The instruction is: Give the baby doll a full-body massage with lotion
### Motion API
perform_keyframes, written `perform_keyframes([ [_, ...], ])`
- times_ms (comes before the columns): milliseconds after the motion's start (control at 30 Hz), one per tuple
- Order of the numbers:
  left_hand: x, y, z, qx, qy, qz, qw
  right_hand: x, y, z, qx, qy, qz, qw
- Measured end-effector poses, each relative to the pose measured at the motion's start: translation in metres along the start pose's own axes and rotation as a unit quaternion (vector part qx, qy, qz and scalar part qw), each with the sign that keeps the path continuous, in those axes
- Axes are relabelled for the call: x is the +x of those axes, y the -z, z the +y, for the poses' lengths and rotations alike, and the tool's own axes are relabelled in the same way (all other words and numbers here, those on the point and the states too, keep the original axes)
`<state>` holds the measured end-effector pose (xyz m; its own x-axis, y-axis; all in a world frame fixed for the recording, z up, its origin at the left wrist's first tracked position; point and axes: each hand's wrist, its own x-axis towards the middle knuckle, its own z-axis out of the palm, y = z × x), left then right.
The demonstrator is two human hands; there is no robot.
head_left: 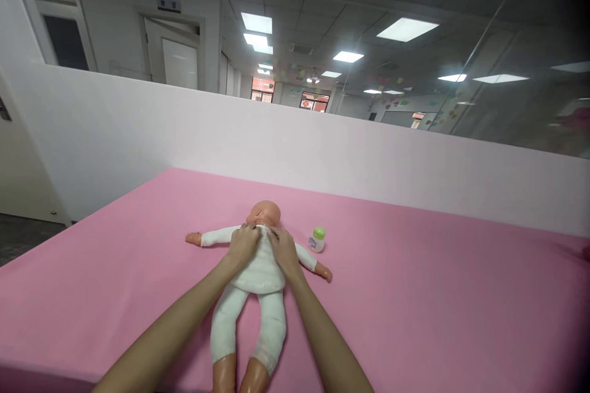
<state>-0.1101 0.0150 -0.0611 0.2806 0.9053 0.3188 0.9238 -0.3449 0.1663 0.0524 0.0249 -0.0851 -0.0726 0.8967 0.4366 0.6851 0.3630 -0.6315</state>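
A baby doll [259,270] with a bald head and white cloth torso and limbs lies stretched out, its arms spread to both sides. It appears to be face down, head pointing away from me. My left hand [245,245] rests on the doll's upper torso just below the neck, fingers curled against the cloth. Opposite it, my right hand [282,249] presses on the other shoulder with bent fingers. Both sets of fingertips meet near the collar and are partly hidden. Close to the doll's right-side arm stands a small clear jar [316,241] with a green lid.
The doll and jar are on a pink-covered table [415,307]. A low white wall [322,147] runs along its far side, with glass above it. Beyond are ceiling lights and a doorway [173,52]. Something dark red [586,252] shows at the right edge.
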Motion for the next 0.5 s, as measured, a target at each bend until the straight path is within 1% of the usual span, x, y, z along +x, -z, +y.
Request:
perform_keyframes([
  [67,0.000,-0.005,-0.003,0.001,0.003,-0.002,1.000,0.010,0.002,0.004,0.016,-0.074,0.026,0.997],
  [100,0.000,-0.007,-0.005,0.002,0.007,-0.001,1.000,0.015,0.002,0.007,0.027,-0.112,0.022,0.993],
  [167,-0.001,-0.010,-0.007,0.005,0.014,0.000,1.000,0.026,0.002,0.010,0.054,-0.165,-0.014,0.985],
  [200,-0.002,-0.011,-0.008,0.005,0.019,0.002,1.000,0.030,0.001,0.012,0.069,-0.173,-0.036,0.982],
  [267,-0.003,-0.012,-0.009,-0.001,0.031,0.006,0.999,0.036,-0.002,0.014,0.104,-0.156,-0.068,0.980],
  [333,-0.003,-0.013,-0.011,-0.012,0.043,0.006,0.999,0.038,-0.003,0.014,0.134,-0.123,-0.080,0.980],
  [400,-0.002,-0.014,-0.012,-0.019,0.049,0.001,0.999,0.036,-0.004,0.013,0.148,-0.094,-0.079,0.981],
  [500,-0.001,-0.015,-0.013,-0.018,0.053,-0.008,0.998,0.033,-0.002,0.008,0.116,-0.070,-0.063,0.989],
])
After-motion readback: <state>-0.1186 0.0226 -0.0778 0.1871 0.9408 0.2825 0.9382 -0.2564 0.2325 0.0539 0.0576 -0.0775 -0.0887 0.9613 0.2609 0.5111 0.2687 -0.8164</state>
